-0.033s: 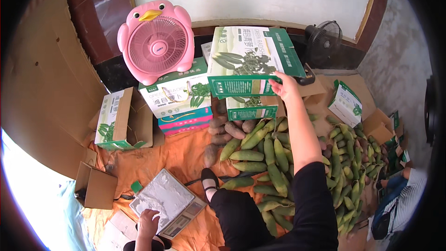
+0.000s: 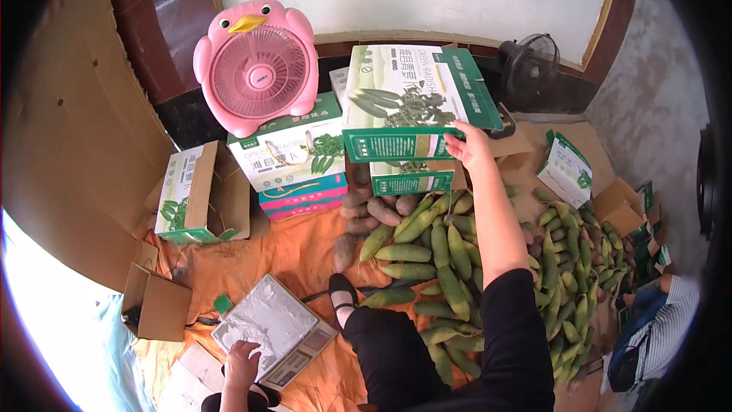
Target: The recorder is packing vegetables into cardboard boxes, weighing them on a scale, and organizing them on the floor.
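Beyond the scale (image 2: 284, 311), right fingers (image 2: 455, 144) grip a carton (image 2: 404, 103) that a one-sided hold might tip; left fingers (image 2: 242, 347) curl loosely, empty.

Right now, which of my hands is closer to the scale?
Your left hand: it is at the scale's lower left edge in view. Your right hand is farther off, gripping the green-and-white box.
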Action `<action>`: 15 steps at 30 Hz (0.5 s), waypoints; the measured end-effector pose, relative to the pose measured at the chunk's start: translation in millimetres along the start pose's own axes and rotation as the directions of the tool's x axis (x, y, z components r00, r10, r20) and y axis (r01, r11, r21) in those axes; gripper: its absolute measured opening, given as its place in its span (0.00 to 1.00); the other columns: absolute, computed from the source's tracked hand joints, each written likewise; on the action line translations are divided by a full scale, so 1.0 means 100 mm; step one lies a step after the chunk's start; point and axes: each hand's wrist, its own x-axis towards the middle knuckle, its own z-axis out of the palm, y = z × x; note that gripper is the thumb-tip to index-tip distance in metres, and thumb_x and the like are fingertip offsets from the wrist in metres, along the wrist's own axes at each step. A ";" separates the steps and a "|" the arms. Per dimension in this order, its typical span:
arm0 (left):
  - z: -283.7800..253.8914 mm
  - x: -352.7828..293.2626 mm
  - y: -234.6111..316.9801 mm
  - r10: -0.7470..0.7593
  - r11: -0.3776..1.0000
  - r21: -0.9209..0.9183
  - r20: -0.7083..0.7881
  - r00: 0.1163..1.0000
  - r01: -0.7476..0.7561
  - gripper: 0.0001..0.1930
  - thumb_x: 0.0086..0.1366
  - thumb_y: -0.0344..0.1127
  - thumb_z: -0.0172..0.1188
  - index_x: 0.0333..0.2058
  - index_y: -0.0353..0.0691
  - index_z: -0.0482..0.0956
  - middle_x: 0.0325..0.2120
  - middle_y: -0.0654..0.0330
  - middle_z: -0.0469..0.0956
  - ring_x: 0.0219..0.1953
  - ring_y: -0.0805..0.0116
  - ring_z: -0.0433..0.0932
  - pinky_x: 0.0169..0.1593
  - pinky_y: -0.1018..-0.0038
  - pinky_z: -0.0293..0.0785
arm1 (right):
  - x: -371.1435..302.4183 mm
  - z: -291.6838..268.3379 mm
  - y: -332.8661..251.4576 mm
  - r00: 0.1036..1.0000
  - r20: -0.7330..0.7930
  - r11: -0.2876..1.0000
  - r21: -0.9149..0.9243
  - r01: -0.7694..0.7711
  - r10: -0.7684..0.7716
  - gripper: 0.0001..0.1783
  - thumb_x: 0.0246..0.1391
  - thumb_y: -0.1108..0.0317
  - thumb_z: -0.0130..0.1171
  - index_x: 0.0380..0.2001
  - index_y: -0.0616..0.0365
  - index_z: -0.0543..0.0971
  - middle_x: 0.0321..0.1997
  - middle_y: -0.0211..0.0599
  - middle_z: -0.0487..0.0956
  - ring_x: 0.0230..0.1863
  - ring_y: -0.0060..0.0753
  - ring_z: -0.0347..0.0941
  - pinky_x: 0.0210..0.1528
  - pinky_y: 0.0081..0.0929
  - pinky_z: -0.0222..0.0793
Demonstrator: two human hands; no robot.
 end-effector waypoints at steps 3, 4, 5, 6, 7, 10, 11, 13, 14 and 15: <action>0.01 -0.08 0.05 0.033 0.999 -0.022 -0.027 0.999 -0.034 0.09 0.52 0.27 0.62 0.34 0.40 0.81 0.32 0.51 0.77 0.39 0.49 0.76 0.43 0.61 0.73 | -0.50 -0.31 -0.03 1.000 0.024 1.000 -0.014 0.007 -0.006 0.15 0.45 0.63 0.69 0.36 0.50 0.76 0.29 0.23 0.74 0.19 0.17 0.67 0.22 0.21 0.69; -0.02 -0.10 0.07 0.060 0.998 -0.025 -0.050 0.997 -0.062 0.09 0.52 0.27 0.62 0.35 0.40 0.80 0.32 0.51 0.77 0.39 0.49 0.76 0.43 0.61 0.73 | -0.66 -0.40 -0.02 0.998 0.067 0.998 -0.056 -0.012 0.016 0.15 0.45 0.63 0.70 0.36 0.50 0.76 0.29 0.22 0.74 0.19 0.16 0.67 0.22 0.21 0.70; -0.06 -0.13 0.08 0.086 0.996 -0.027 -0.073 0.994 -0.088 0.09 0.52 0.27 0.62 0.35 0.40 0.80 0.32 0.51 0.77 0.39 0.49 0.76 0.43 0.61 0.73 | -0.79 -0.49 0.02 0.998 0.067 0.998 -0.060 -0.017 0.021 0.15 0.45 0.63 0.70 0.36 0.50 0.76 0.29 0.22 0.74 0.19 0.16 0.67 0.22 0.21 0.70; -0.07 -0.14 0.08 0.092 0.995 -0.029 -0.079 0.993 -0.094 0.09 0.52 0.27 0.61 0.35 0.39 0.80 0.32 0.51 0.77 0.39 0.49 0.76 0.43 0.61 0.73 | -0.93 -0.55 0.03 0.997 0.068 0.996 -0.091 -0.021 0.027 0.15 0.45 0.62 0.70 0.36 0.49 0.77 0.28 0.21 0.74 0.19 0.16 0.67 0.22 0.21 0.70; -0.10 -0.17 0.09 0.093 0.995 -0.022 -0.090 0.992 -0.095 0.09 0.52 0.26 0.61 0.35 0.39 0.80 0.32 0.51 0.77 0.38 0.49 0.76 0.43 0.61 0.73 | -1.06 -0.59 0.05 0.997 0.069 0.992 -0.124 -0.026 0.034 0.14 0.45 0.62 0.70 0.35 0.49 0.77 0.27 0.20 0.73 0.19 0.16 0.66 0.22 0.21 0.70; -0.15 -0.27 0.04 0.086 0.993 -0.062 -0.149 0.985 -0.096 0.09 0.52 0.25 0.61 0.35 0.39 0.80 0.31 0.52 0.77 0.38 0.49 0.76 0.42 0.61 0.72 | -1.58 -0.47 0.09 0.990 0.122 0.984 -0.156 0.085 -0.067 0.15 0.46 0.62 0.69 0.37 0.53 0.78 0.28 0.26 0.77 0.20 0.19 0.72 0.22 0.21 0.71; -0.18 -0.30 0.06 0.091 0.993 -0.059 -0.178 0.980 -0.103 0.09 0.53 0.25 0.60 0.34 0.38 0.79 0.31 0.52 0.77 0.38 0.49 0.76 0.42 0.61 0.73 | -1.74 -0.41 0.10 0.978 0.167 0.973 -0.175 0.151 -0.122 0.16 0.47 0.62 0.69 0.37 0.56 0.78 0.29 0.29 0.79 0.20 0.21 0.74 0.22 0.20 0.72; -0.23 -0.37 0.01 0.100 0.992 -0.053 -0.220 0.970 -0.114 0.09 0.53 0.24 0.60 0.34 0.38 0.79 0.31 0.52 0.77 0.38 0.50 0.76 0.41 0.62 0.73 | -1.97 -0.34 0.16 0.967 0.222 0.955 -0.237 0.176 -0.123 0.14 0.49 0.64 0.67 0.36 0.61 0.79 0.31 0.34 0.80 0.22 0.23 0.77 0.23 0.19 0.73; -0.25 -0.37 -0.01 0.112 0.990 -0.052 -0.258 0.960 -0.130 0.09 0.53 0.24 0.60 0.34 0.38 0.79 0.31 0.52 0.77 0.38 0.50 0.76 0.41 0.62 0.73 | -2.07 -0.29 0.17 0.938 0.309 0.923 -0.293 0.249 -0.155 0.13 0.50 0.65 0.65 0.36 0.61 0.79 0.31 0.33 0.80 0.23 0.23 0.77 0.24 0.19 0.74; -0.28 -0.38 -0.02 0.126 0.988 -0.049 -0.287 0.949 -0.146 0.09 0.53 0.24 0.59 0.35 0.38 0.79 0.31 0.52 0.77 0.37 0.50 0.77 0.42 0.63 0.73 | -2.19 -0.26 0.20 0.904 0.391 0.885 -0.340 0.318 -0.175 0.12 0.51 0.66 0.64 0.37 0.61 0.79 0.30 0.33 0.80 0.23 0.23 0.76 0.25 0.20 0.74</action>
